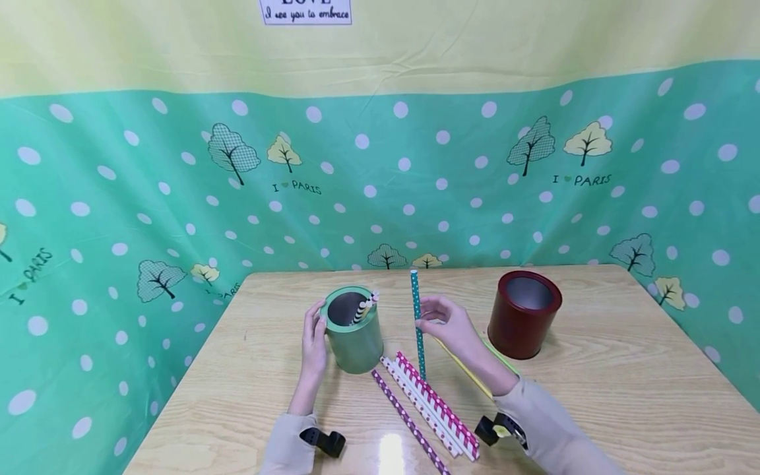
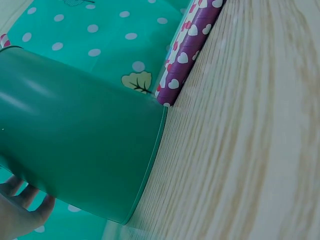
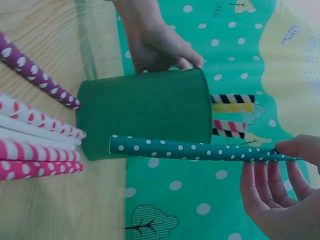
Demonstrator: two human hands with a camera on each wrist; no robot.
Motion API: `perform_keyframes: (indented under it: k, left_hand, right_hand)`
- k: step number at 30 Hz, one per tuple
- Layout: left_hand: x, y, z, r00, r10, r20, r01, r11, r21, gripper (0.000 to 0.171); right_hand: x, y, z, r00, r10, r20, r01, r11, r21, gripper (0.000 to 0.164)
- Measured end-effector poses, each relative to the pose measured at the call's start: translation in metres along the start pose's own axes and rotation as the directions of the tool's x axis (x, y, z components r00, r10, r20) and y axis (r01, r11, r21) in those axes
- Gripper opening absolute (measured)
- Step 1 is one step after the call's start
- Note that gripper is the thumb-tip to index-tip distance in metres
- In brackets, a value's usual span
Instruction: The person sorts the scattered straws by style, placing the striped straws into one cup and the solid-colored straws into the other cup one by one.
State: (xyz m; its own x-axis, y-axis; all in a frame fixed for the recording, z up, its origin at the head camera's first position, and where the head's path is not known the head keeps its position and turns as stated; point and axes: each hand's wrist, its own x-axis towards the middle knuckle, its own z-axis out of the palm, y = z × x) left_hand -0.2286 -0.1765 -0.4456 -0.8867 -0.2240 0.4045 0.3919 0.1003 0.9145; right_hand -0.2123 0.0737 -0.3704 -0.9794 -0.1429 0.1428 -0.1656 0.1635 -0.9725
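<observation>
My right hand (image 1: 448,324) pinches a teal paper straw (image 3: 200,151) with white dots between thumb and fingertips. It stands nearly upright, just right of the green can (image 1: 356,346). My left hand (image 1: 315,343) holds that can from its left side, fingers at the rim and along the wall; the left wrist view shows its fingers curled against the can. Several patterned straws (image 3: 233,107), striped black, yellow and pink, stick out of the can's mouth. In front of it lie a purple straw (image 1: 410,422) with white hearts and several pink and white straws (image 1: 436,409).
A dark red can (image 1: 522,320) stands at the right on the wooden table (image 1: 623,369). Yellow and green straws (image 1: 466,373) lie partly hidden under my right forearm. Behind the table hangs a green dotted cloth (image 1: 415,178).
</observation>
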Motion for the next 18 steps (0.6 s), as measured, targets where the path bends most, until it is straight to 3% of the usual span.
perform_keyframes:
  k: [6,9,18]
  left_hand:
    - [-0.001,0.01,0.001,1.0,-0.029,0.009,0.029,1.0,0.002,0.035]
    - [0.0,0.0,-0.001,1.0,-0.025,0.009,0.026,1.0,-0.007,0.035]
    - [0.0,-0.003,-0.001,1.0,0.007,0.0,-0.007,1.0,-0.004,0.035]
  right_hand:
    - [0.002,-0.012,0.0,1.0,0.006,-0.015,-0.005,0.998,0.068,0.033]
    - [0.003,-0.016,0.0,1.0,-0.007,-0.018,0.008,0.996,0.088,0.031]
    - [0.007,-0.031,-0.001,0.998,-0.065,-0.027,0.068,0.987,0.143,0.027]
